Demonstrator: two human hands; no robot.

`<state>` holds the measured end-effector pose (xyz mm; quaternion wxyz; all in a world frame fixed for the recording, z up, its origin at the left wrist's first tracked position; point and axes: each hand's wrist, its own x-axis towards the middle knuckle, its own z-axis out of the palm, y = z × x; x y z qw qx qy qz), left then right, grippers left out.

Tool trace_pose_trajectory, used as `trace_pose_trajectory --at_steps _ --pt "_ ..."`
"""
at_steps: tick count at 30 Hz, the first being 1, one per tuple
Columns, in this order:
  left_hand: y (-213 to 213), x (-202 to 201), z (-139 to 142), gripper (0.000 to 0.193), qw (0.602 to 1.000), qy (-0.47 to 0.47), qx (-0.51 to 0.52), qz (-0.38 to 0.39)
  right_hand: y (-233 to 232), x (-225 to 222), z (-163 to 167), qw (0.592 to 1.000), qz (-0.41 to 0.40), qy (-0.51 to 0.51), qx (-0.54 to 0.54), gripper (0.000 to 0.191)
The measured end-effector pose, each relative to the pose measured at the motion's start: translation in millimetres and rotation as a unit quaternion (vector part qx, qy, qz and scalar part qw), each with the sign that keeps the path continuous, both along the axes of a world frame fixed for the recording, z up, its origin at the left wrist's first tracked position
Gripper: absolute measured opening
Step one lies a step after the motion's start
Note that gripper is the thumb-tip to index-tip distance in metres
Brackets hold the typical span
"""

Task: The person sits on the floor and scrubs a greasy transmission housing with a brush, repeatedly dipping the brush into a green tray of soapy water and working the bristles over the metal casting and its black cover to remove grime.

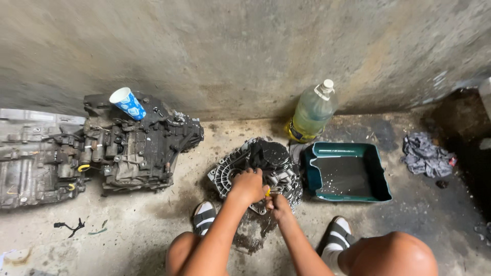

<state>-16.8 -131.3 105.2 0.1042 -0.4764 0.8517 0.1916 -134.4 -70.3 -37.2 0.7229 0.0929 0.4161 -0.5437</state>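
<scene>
The person squats on the concrete floor (153, 225) with both arms stretched forward over a round, ribbed metal housing (230, 171) that lies flat on the floor between the two sandalled feet. The left hand (247, 185) rests on top of the housing, palm down, fingers curled over its near part; whether it grips anything beneath cannot be told, as the back of the hand hides the fingertips. The right hand (279, 204) is just beside it, slightly nearer the body, closed around a small tool with a yellow handle (268, 191) whose metal end points into the housing between the two hands. The black domed part (271, 153) of the housing lies just beyond the left hand, away from the body.

To the right of the right hand, close by, sits a green plastic tray (381, 179) holding dark liquid. Beyond that tray and beyond both hands, against the wall, stands a large clear plastic bottle (312, 112) with pale liquid and a white cap. Further right of the tray lies a crumpled grey rag (424, 153). Well to the left of the left hand stand two greasy gearbox assemblies (138, 143), and a blue-and-white paper cup (128, 103) lies tilted on top of the nearer one.
</scene>
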Motion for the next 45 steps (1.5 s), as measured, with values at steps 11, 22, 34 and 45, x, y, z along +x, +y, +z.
trace_pose_trajectory --at_steps 11,22,34,45 --pt "11.7 -13.7 -7.9 0.072 0.997 -0.051 0.049 -0.032 -7.7 -7.9 -27.5 0.994 -0.006 -0.1 -0.042 0.029" --pt "5.4 -16.7 0.7 0.059 0.996 -0.058 0.063 -0.039 -30.9 5.8 -21.9 0.993 -0.048 0.096 0.04 0.025" --pt "0.6 -13.0 -22.0 0.056 0.999 0.003 0.038 -0.038 -44.2 7.9 -22.8 0.99 -0.081 0.118 -0.003 0.02" --pt "-7.2 -28.7 4.0 0.054 0.999 0.007 0.027 -0.046 -61.4 9.8 -3.6 0.99 -0.085 0.108 -0.034 0.016"
